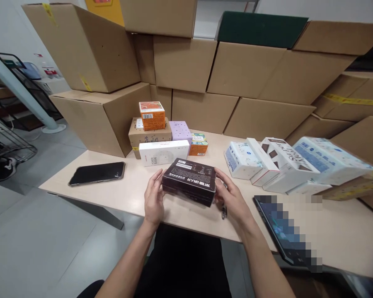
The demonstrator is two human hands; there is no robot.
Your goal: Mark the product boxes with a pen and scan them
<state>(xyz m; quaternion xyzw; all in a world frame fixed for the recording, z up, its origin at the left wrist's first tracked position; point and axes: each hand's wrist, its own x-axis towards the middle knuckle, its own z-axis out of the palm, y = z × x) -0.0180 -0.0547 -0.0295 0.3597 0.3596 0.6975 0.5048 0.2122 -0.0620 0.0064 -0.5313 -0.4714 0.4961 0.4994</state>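
Black box [189, 182], gripped at its two ends, is at the near edge of the table [118, 203], right in front of the seated person. From here I can't tell whether its underside touches the tabletop. The white print on it runs upside down to the person.

The left hand [153, 198] is cupped against one short end, its fingers [151, 182] loosely bent and parted only by the box. The right hand [230, 196] has the other end, thumb and fingers curved about the corner; some of those fingertips are hidden from me. A small dark object [224, 211] lies just beside that hand, too small to make out.

Right behind the black box I see a white power bank box [164, 153]. Behind it sits a brown box [151, 135] with an orange box [153, 120] on top, then a lilac box [180, 131] and a small tea-sized box [199, 145] beside it. Off to the left lies a phone [97, 173], dark screen up. On the right, white packs [244, 159] and a white carton [287, 161] stand in a row, with a tablet [275, 225], partly blurred out, nearer the edge. Big cardboard boxes [202, 111] are stacked along the back.
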